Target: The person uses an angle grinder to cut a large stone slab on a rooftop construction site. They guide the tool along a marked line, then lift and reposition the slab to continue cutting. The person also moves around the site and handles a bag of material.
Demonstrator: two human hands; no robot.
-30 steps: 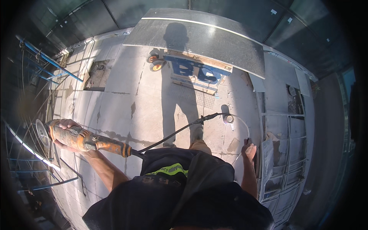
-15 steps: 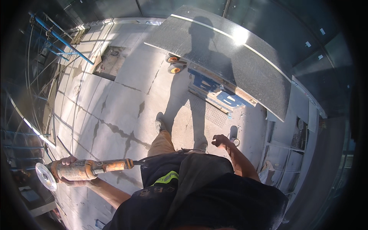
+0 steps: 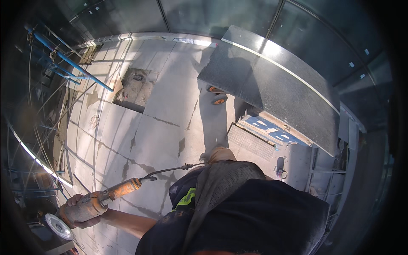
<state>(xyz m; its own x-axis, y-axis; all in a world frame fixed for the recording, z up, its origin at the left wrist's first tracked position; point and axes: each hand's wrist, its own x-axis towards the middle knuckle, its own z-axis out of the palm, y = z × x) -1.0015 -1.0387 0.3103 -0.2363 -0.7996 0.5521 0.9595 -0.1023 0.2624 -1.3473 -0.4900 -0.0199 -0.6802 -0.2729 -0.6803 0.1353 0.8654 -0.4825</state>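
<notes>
My left hand (image 3: 91, 221) is closed around the body of a worn orange angle grinder (image 3: 87, 206) at the lower left. Its metal disc (image 3: 59, 226) faces outward, and its handle points up to the right, trailing a black cable (image 3: 170, 169). My right hand is out of view. Ahead to the right lies a large dark speckled slab (image 3: 276, 85) with a pale strip along it, over a blue-and-wood support (image 3: 267, 127) and small wheels with orange hubs (image 3: 219, 99). My own shadow falls on the floor and slab.
Blue scaffold tubes (image 3: 70, 57) and rods line the left. A rough open patch (image 3: 136, 87) interrupts the pale panel floor (image 3: 165, 127). Dark glass panels (image 3: 127, 17) stand behind. A small round container (image 3: 281, 173) and a perforated sheet (image 3: 250, 140) lie right of centre.
My view has swung, so slab and floor sit farther right and lower. The grinder has dropped and tilted, handle upward. My right hand, earlier on the cable and then raised, has left view.
</notes>
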